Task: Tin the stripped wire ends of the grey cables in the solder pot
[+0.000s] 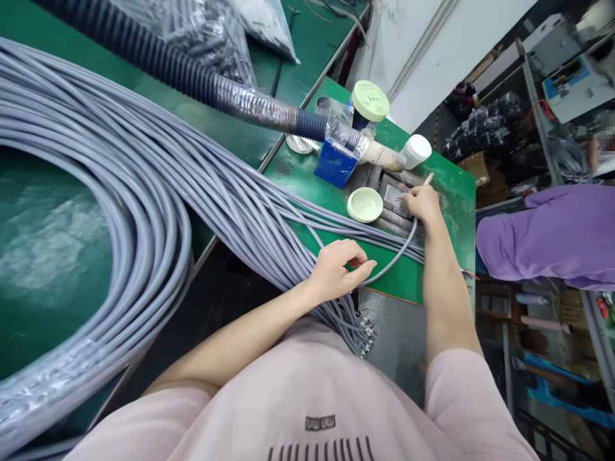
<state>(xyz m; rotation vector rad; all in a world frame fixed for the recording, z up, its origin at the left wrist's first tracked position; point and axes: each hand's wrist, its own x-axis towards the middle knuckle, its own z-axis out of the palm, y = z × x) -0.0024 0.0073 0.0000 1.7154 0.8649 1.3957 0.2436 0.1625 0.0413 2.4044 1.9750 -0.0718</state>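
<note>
My right hand [423, 203] is closed on the end of a grey cable [401, 253]. Thin coloured wires [403, 189] stick out past its fingers, over a square metal-topped block [393, 196]. Just beyond the knuckles shows a pale stick-like end [429, 178]; I cannot tell whether the hand holds it. My left hand [340, 269] hovers at the bundle of grey cables [259, 218], fingers loosely curled and thumb apart, with nothing visible between them. The held cable passes beneath it. Stripped cable ends [366, 333] hang below the left hand.
A black corrugated hose [168, 64] ends above the block. Around it stand a blue box [336, 161], a shallow pale-green dish [365, 205], a white tub [417, 150] and a lidded jar [369, 101]. Coiled cables cover the left table. At right is a person in purple [552, 237].
</note>
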